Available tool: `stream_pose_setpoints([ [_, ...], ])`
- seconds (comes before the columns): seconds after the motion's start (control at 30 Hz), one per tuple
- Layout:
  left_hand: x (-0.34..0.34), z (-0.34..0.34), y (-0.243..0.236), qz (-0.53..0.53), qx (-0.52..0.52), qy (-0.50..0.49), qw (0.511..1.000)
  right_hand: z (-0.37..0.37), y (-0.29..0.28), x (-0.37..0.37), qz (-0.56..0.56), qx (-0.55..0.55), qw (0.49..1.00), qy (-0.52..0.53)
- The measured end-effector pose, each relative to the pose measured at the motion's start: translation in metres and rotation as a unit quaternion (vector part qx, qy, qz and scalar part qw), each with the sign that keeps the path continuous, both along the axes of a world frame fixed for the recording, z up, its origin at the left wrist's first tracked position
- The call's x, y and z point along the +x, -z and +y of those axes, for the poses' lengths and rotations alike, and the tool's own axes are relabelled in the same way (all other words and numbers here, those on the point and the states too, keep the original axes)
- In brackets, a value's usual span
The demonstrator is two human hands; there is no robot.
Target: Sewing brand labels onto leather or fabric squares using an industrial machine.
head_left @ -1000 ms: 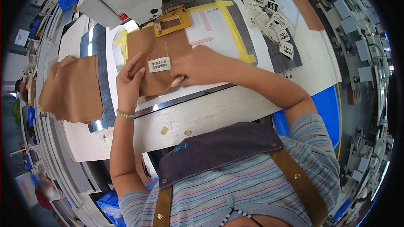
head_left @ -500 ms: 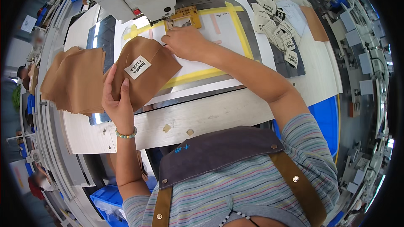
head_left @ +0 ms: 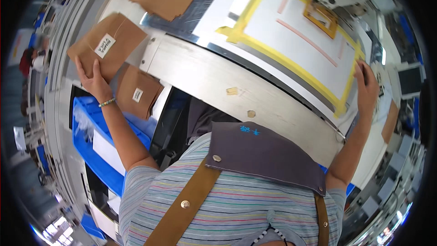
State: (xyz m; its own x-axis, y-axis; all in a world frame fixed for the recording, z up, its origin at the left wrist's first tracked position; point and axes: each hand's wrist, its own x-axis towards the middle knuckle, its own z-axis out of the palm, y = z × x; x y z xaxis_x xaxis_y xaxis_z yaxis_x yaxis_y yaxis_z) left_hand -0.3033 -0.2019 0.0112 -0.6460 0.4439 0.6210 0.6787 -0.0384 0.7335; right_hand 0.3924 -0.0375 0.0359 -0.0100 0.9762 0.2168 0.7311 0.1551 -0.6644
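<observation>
Pale surface [head_left: 191,64] to its right, a brown piece [head_left: 122,45] with a white label [head_left: 105,45] is pinched by the left hand [head_left: 95,83], thumb just below the label. Gripping lightly, clear of the label, should best avoid creases. Below lies a labelled brown stack [head_left: 136,79]. The right hand [head_left: 366,84], fingers curled, is near yellow tape [head_left: 339,108]; whether it grips anything, I cannot tell.
</observation>
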Motion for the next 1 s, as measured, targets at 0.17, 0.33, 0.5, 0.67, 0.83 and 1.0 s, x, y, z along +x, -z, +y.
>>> stream_pose_setpoints([
  [0.17, -0.075, -0.119, 0.156, -0.131, -0.051, -0.055, 0.988, 0.001, 0.011, 0.014, 0.037, -0.021, 0.999, 0.013],
  [0.33, -0.138, -0.239, 0.270, -0.094, -0.268, -0.101, 0.954, 0.019, 0.027, 0.010, 0.089, -0.065, 0.993, -0.050],
  [0.5, -0.101, -0.178, 0.284, -0.231, -0.438, -0.155, 0.854, -0.004, 0.014, -0.007, 0.058, -0.058, 0.995, -0.050],
  [0.67, -0.069, -0.057, 0.149, 0.224, -0.287, -0.355, 0.861, -0.004, 0.007, -0.008, 0.059, -0.061, 0.996, -0.033],
  [0.83, 0.059, 0.080, 0.000, 0.283, -0.114, 0.085, 0.949, -0.005, 0.009, -0.015, 0.049, -0.070, 0.995, -0.048],
  [1.0, 0.134, 0.151, -0.004, 0.389, -0.197, 0.248, 0.865, -0.012, -0.006, -0.016, 0.044, -0.066, 0.996, -0.047],
])
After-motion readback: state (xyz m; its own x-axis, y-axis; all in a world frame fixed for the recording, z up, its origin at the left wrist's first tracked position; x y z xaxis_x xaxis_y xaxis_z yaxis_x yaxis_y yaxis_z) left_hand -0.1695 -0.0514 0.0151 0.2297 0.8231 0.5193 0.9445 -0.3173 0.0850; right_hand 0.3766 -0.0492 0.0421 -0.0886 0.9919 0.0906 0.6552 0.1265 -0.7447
